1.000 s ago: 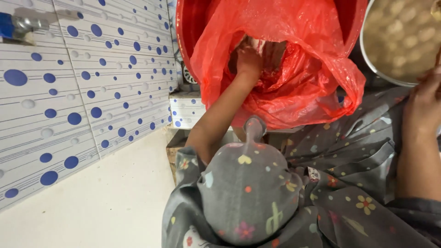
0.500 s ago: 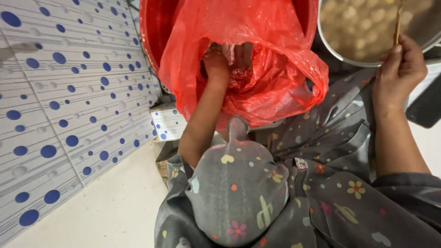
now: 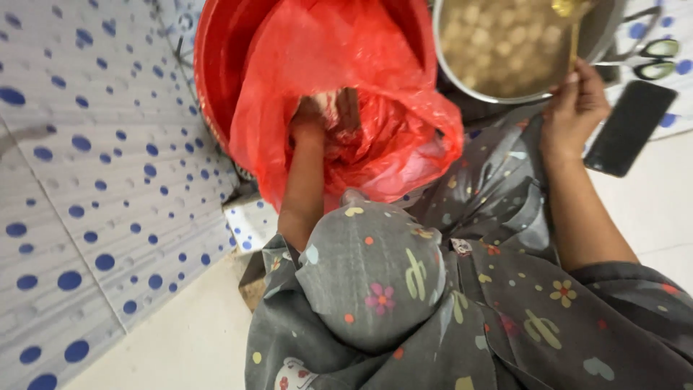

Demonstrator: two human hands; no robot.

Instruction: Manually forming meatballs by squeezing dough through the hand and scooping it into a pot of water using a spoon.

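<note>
Your left hand (image 3: 312, 119) was deep inside the red plastic bag (image 3: 375, 65) in the red tub (image 3: 216, 65); I couldn't tell what its fingers held. Your right hand (image 3: 574, 108) pinched a spoon handle (image 3: 572, 50) at the pot (image 3: 520, 43). That thin bag could have torn.

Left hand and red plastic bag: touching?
Touching. Head view shows the left hand pushed inside the red plastic bag, film wrapped against the wrist.
</note>
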